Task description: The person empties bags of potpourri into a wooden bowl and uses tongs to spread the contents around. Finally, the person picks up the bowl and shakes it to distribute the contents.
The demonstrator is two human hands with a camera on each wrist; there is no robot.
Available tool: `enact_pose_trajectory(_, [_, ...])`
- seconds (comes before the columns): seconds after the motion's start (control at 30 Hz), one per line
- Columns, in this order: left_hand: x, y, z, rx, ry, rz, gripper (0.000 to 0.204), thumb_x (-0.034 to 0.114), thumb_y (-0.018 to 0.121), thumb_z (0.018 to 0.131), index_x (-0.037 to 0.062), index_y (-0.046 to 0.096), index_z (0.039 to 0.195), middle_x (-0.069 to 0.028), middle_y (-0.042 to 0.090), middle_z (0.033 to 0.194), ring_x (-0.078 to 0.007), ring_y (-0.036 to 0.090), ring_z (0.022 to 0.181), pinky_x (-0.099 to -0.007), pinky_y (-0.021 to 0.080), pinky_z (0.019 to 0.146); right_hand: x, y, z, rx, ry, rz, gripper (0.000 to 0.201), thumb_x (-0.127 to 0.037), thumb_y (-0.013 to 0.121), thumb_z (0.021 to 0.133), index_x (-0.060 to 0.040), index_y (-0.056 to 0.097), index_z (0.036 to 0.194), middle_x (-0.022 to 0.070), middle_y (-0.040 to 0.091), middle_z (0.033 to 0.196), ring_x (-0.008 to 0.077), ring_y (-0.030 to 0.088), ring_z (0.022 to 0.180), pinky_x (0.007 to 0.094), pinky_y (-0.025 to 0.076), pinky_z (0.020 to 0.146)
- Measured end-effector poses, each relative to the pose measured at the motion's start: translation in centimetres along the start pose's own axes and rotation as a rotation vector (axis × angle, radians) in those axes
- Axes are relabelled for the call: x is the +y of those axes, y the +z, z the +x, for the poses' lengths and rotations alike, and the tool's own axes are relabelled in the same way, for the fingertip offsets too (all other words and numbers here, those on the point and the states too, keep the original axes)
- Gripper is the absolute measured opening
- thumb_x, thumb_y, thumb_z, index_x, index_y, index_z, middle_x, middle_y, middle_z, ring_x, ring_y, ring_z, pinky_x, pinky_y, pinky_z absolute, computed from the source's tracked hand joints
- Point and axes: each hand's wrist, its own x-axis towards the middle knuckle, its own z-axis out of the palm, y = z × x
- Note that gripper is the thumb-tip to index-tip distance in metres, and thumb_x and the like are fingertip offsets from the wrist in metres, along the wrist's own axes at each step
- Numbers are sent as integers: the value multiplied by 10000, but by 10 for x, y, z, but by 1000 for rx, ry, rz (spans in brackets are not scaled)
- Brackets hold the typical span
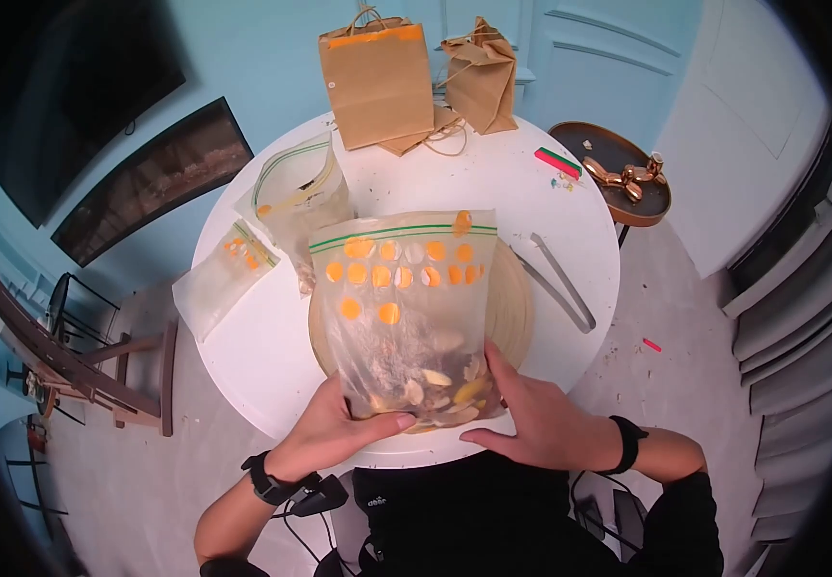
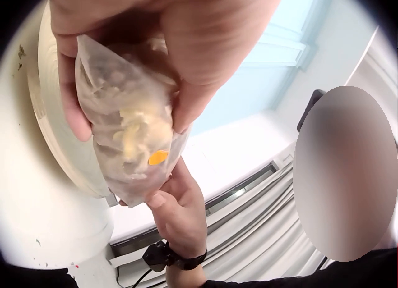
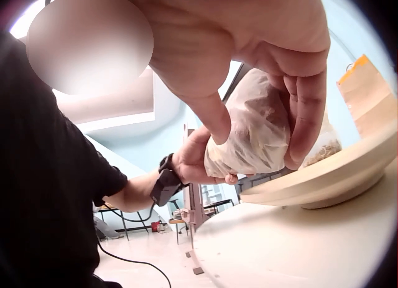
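A clear zip bag (image 1: 377, 351) with a green-striped seal and orange dots stands upright before me, pale and yellow slices gathered at its bottom. My left hand (image 1: 324, 433) grips its lower left corner, thumb across the front. At the lower right, my right hand (image 1: 552, 423) holds the bag between thumb and fingers. In the left wrist view, the bag's bottom (image 2: 134, 139) faces the camera, clasped from both sides. The right wrist view shows thumb and fingers on opposite sides of the bag (image 3: 252, 136). Behind it lies a round wooden board (image 1: 517, 313), partly hidden.
Another zip bag (image 1: 291, 216) stands behind on the left, beside a flatter one (image 1: 219, 293). Metal tongs (image 1: 560, 293) lie right of the board. Paper bags (image 1: 377, 87) stand at the back of the white table (image 1: 243, 375). Red and green sticks (image 1: 558, 162) lie at the far right.
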Motion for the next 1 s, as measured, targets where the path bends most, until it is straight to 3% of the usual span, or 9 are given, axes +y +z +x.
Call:
enact_pose_trajectory(0.37, [-15,-2,8,136,229,196,607,21,838,806,-21,539,1332,-88,665,1262,-171,634,1141,-333,501,1011,25,-9,7,76,-71,-71,959,-209,751,896,80,122,1559,301,576,1192,461,617,1043,465,521,886])
enact_pose_trajectory(0.47, [-14,-2,12,152,358,330,634,10,839,794,-9,521,1342,-96,648,1294,-182,624,1167,-342,504,1016,21,-31,11,218,-304,-302,1034,-254,826,837,46,155,1565,243,593,1215,388,653,977,427,544,846])
enact_pose_trajectory(0.53, [-12,-7,18,165,432,375,644,8,836,793,0,512,1349,-99,639,1312,-185,616,1180,-344,504,1018,-4,-67,4,263,-79,-31,1129,-313,896,758,-1,188,1581,184,605,1267,281,667,927,363,556,811])
enact_pose_trajectory(0.6, [-14,-15,21,123,208,199,691,8,838,786,4,490,1383,-97,629,1323,-191,602,1203,-350,492,1032,-23,-101,1,390,-5,65,1158,-149,972,634,-95,300,1575,142,476,1519,188,644,1124,274,565,764])
enact_pose_trajectory(0.7, [7,-10,40,84,281,219,708,14,842,784,8,485,1396,-80,629,1315,-183,598,1206,-361,484,1041,-21,-131,34,374,-122,-70,1082,-50,931,669,-106,336,1572,126,522,1475,130,676,969,230,553,716])
enact_pose_trajectory(0.73, [16,-10,50,80,280,216,708,14,842,784,8,485,1396,-80,629,1315,-183,598,1206,-361,484,1041,-12,-136,51,420,-305,-113,719,-45,871,763,-70,570,1415,85,688,1190,84,650,784,225,530,665])
enact_pose_trajectory(0.8, [33,-9,73,26,370,326,774,46,841,799,29,430,1456,-82,600,1353,-187,572,1250,-378,469,1058,-18,-160,73,359,-139,-48,285,-173,787,855,-43,749,1106,47,687,781,78,571,628,258,469,555])
enact_pose_trajectory(0.87, [45,-11,90,93,396,318,794,66,832,816,40,404,1484,-93,575,1388,-198,559,1269,-379,466,1060,-26,-181,94,478,-111,-68,198,-187,723,896,-1,763,950,15,608,636,87,533,525,265,454,522])
enact_pose_trajectory(1.0, [46,-29,88,256,435,282,862,102,801,855,69,311,1563,-126,501,1478,-235,528,1311,-382,466,1059,-22,-218,133,635,-128,-171,195,-157,668,903,-3,767,969,15,605,612,92,560,531,282,475,519])
